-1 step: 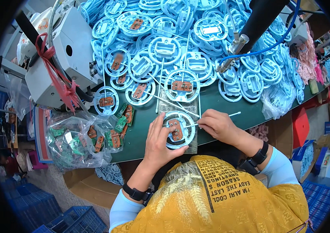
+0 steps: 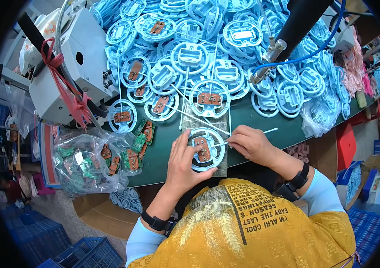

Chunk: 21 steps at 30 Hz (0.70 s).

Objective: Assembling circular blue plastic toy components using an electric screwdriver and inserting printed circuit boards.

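Observation:
A round light-blue plastic frame (image 2: 221, 154) lies near the table's front edge, with a brown circuit board (image 2: 204, 155) set in its middle. My left hand (image 2: 182, 166) grips this frame from the left, thumb along its near rim and fingers over the board. At the frame's right side my right hand (image 2: 251, 144) has thumb and forefinger pinched on a thin pale rod (image 2: 270, 131). The rod's far end sticks out beyond that hand, and its other part points at the frame. Just behind sits a similar frame with a board (image 2: 209, 98).
A large heap of light-blue frames (image 2: 190, 56) fills the back of the green table (image 2: 154, 166). At left lie a clear bag of circuit boards (image 2: 87, 163) and a grey machine (image 2: 76, 53). A black arm with a metal fitting (image 2: 270, 60) hangs at upper right.

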Each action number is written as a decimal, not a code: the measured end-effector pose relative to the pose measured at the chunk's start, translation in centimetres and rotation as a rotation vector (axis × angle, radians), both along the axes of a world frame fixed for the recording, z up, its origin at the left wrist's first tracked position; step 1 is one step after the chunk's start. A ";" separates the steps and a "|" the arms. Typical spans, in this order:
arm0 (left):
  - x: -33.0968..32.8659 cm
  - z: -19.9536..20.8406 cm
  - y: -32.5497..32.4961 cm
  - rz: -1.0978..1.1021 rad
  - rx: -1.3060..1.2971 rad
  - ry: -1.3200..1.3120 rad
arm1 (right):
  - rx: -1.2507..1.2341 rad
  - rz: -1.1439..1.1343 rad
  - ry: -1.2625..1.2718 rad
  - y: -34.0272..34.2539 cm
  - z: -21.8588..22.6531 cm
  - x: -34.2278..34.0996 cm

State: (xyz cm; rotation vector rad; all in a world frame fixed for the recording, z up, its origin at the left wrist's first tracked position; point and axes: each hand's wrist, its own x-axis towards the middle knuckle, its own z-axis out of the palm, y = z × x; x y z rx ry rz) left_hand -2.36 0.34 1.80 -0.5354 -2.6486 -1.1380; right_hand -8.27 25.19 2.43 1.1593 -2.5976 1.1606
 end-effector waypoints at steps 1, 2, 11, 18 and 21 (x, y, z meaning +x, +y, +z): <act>0.0 0.0 0.0 -0.002 -0.002 0.005 | 0.009 0.010 0.026 -0.1 0.0 -0.1; 0.0 0.0 0.0 -0.003 -0.002 0.005 | 0.017 0.020 0.052 -0.1 0.0 -0.1; 0.0 0.1 0.1 -0.017 -0.030 0.001 | 0.044 0.041 0.041 -0.2 0.0 -0.5; 0.0 0.3 0.0 -0.040 -0.094 -0.018 | -0.052 0.009 -0.048 -0.6 -1.1 0.2; 0.0 0.6 0.0 -0.044 -0.123 -0.040 | -0.058 -0.001 0.005 -0.5 -1.2 0.2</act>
